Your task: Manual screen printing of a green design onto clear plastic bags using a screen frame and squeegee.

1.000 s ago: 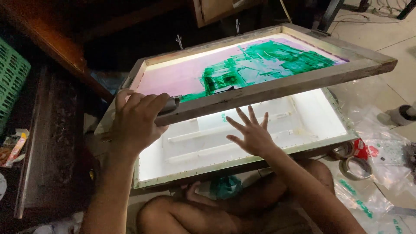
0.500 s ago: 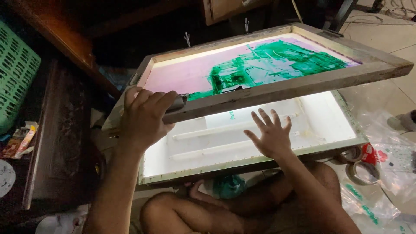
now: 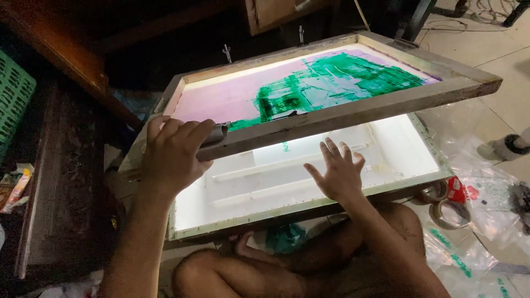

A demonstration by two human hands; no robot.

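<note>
My left hand (image 3: 175, 154) grips the near left corner of a wooden screen-printing frame (image 3: 353, 113), held tilted up like a lid. Its pink mesh (image 3: 221, 99) carries a smear of green ink (image 3: 337, 83), and a grey squeegee (image 3: 218, 134) lies under my fingers at the frame's edge. My right hand (image 3: 338, 174) rests flat, fingers spread, on the glowing white glass of the light table (image 3: 248, 187) below the raised frame. My bare crossed legs (image 3: 248, 273) sit in front of the table.
A dark wooden cabinet (image 3: 61, 182) stands on the left with a green plastic basket (image 3: 14, 99) behind it. Tape rolls (image 3: 450, 207) and clear plastic bags (image 3: 491, 209) lie on the tiled floor at right. Someone's foot (image 3: 510, 146) shows at the far right.
My right hand has slid a little right across the lit glass. The view has shifted; the frame stays lifted in my left hand.
</note>
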